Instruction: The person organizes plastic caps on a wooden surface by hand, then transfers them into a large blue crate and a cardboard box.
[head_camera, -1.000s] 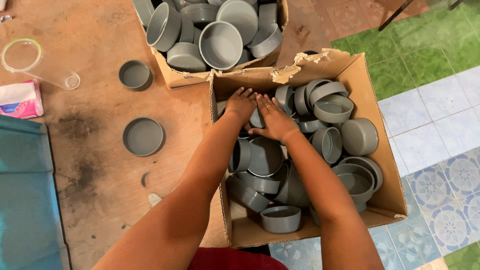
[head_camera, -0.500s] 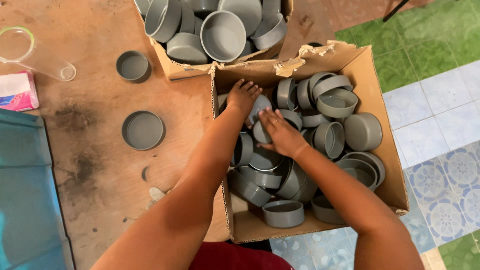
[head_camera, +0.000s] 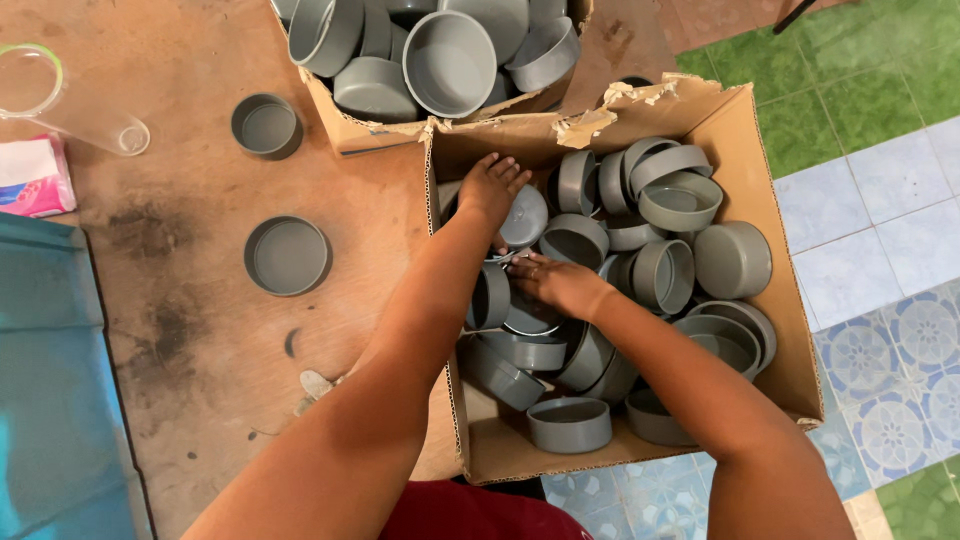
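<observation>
Left hand (head_camera: 490, 188) lies flat and open on a grey cap (head_camera: 524, 216) by the box (head_camera: 745, 160) wall. Right hand (head_camera: 555, 283) rests among packed caps; its grip cannot be told.

The open brown cardboard box (head_camera: 770, 250) was crowded with grey plastic caps (head_camera: 733, 260), leaving bare floor only along its near-left corner. Its upright walls and torn flap (head_camera: 610, 105) hemmed in both hands. On the brown wooden bench (head_camera: 180, 330), open room lay between two loose grey caps (head_camera: 288, 256) and the second full cardboard box (head_camera: 350, 125).
</observation>
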